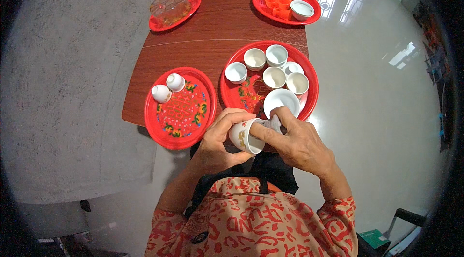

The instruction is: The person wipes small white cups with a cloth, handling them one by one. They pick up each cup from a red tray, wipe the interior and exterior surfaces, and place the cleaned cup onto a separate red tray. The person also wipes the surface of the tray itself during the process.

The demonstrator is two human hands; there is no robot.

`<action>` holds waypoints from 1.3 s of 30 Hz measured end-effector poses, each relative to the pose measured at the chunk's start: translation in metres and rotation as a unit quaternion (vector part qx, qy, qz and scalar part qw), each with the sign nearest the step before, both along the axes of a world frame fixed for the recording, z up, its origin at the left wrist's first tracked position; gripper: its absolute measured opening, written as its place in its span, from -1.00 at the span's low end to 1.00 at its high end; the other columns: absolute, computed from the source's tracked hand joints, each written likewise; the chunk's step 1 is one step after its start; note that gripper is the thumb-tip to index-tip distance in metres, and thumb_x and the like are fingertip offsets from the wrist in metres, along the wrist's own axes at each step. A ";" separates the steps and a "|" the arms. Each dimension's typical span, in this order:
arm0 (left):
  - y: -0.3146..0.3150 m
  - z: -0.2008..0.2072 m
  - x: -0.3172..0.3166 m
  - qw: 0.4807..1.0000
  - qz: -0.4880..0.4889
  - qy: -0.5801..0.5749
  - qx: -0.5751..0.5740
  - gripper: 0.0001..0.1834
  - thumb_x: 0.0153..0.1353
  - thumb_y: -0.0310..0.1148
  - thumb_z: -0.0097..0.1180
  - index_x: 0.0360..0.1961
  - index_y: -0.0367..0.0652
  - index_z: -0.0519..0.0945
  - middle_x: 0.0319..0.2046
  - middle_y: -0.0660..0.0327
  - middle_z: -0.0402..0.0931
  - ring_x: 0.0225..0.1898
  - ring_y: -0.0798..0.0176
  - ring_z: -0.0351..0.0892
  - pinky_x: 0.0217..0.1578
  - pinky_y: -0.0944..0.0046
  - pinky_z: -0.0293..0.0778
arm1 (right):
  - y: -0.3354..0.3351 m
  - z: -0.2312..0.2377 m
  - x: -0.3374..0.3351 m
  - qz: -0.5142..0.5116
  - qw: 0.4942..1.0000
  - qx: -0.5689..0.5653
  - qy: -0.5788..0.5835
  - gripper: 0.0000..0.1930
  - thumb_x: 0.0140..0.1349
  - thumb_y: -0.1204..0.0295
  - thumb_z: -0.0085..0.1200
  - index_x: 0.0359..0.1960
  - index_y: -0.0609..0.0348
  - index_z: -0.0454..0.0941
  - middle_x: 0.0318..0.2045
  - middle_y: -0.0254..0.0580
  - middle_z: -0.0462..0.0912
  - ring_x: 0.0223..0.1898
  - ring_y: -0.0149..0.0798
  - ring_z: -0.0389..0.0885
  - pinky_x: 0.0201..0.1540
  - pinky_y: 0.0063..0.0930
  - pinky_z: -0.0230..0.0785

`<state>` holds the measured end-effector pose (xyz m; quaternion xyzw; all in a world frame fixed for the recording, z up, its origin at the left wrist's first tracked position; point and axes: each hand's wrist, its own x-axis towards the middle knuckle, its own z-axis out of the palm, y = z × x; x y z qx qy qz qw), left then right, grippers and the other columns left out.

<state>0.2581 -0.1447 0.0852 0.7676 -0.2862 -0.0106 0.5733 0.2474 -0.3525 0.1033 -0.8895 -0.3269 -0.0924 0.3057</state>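
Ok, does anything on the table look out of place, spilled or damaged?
The round red floral tray at left juts past the near edge of the brown wood-grain table, so it may be less steady. One white bowl-shaped cup sits oddly among small orange plastic cups. No spill or damage shows.

White cup (239, 136) in left hand (214, 145)

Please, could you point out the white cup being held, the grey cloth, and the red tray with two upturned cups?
White cup (241, 136), head view: its patterned outer wall.
Grey cloth (274, 124), head view: its bunched visible part.
Red tray (180, 108), head view: its printed floor.
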 end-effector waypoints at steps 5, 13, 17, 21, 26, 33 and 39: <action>0.002 0.008 0.001 0.992 -0.018 -0.084 0.095 -0.32 -0.29 -0.59 0.36 -0.01 -0.20 0.43 -0.08 0.07 0.40 -0.03 0.07 0.47 -0.04 0.18 0.43 | -0.002 0.001 -0.003 0.054 0.990 -0.088 0.094 -0.55 0.02 0.48 0.07 0.02 -0.10 0.44 -0.42 -0.13 0.44 -0.46 -0.07 0.58 -0.54 -0.14 0.38; 0.002 0.004 0.001 0.997 -0.023 -0.060 0.050 -0.31 -0.31 -0.60 0.37 -0.02 -0.20 0.43 -0.09 0.07 0.41 -0.05 0.09 0.49 -0.05 0.20 0.43 | -0.017 -0.016 0.004 0.222 0.894 0.187 0.341 -0.44 -0.09 0.65 -0.01 0.08 0.10 0.44 -0.26 -0.11 0.57 -0.30 -0.12 0.59 -0.21 -0.33 0.43; 0.004 -0.004 0.000 1.000 -0.008 0.015 -0.018 -0.30 -0.28 -0.60 0.38 0.00 -0.24 0.42 -0.07 0.12 0.39 -0.02 0.18 0.46 -0.01 0.24 0.41 | -0.021 -0.025 0.001 0.222 0.823 0.356 0.382 -0.46 -0.09 0.69 0.01 0.05 0.21 0.48 -0.17 -0.19 0.53 -0.11 -0.28 0.50 -0.05 -0.46 0.33; 0.004 -0.002 -0.001 0.994 -0.052 0.090 -0.042 -0.26 -0.24 -0.58 0.38 0.08 -0.27 0.39 -0.05 0.18 0.36 0.01 0.28 0.42 0.04 0.28 0.36 | -0.022 -0.023 0.004 0.169 0.898 0.328 0.238 -0.46 -0.13 0.69 -0.01 0.01 0.20 0.52 -0.12 -0.18 0.39 -0.09 -0.21 0.44 0.02 -0.44 0.26; 0.005 0.002 0.000 0.986 -0.098 0.136 -0.021 -0.23 -0.18 -0.52 0.35 0.15 -0.27 0.35 -0.06 0.21 0.36 0.03 0.31 0.40 0.07 0.30 0.34 | -0.013 -0.006 -0.001 0.064 0.983 0.099 0.139 -0.48 -0.16 0.60 -0.01 -0.03 0.04 0.54 -0.19 -0.08 0.34 -0.27 -0.04 0.49 -0.22 -0.27 0.41; 0.004 0.002 -0.005 0.925 -0.125 0.335 -0.131 -0.25 -0.10 -0.45 0.32 0.18 -0.24 0.29 -0.05 0.23 0.36 0.02 0.35 0.38 0.05 0.30 0.34 | -0.023 -0.006 -0.001 0.159 0.949 0.203 0.183 -0.61 -0.13 0.49 0.13 -0.15 0.04 0.60 -0.25 -0.11 0.41 -0.30 -0.10 0.49 -0.32 -0.29 0.37; 0.001 -0.004 -0.005 0.890 -0.154 0.368 -0.223 -0.28 -0.04 -0.33 0.33 0.11 -0.17 0.20 -0.05 0.17 0.36 -0.01 0.33 0.39 0.01 0.29 0.36 | -0.010 -0.001 0.004 0.098 0.946 0.302 0.074 -0.74 -0.08 0.49 0.28 -0.27 0.10 0.65 -0.29 -0.16 0.40 -0.28 -0.23 0.44 -0.27 -0.44 0.29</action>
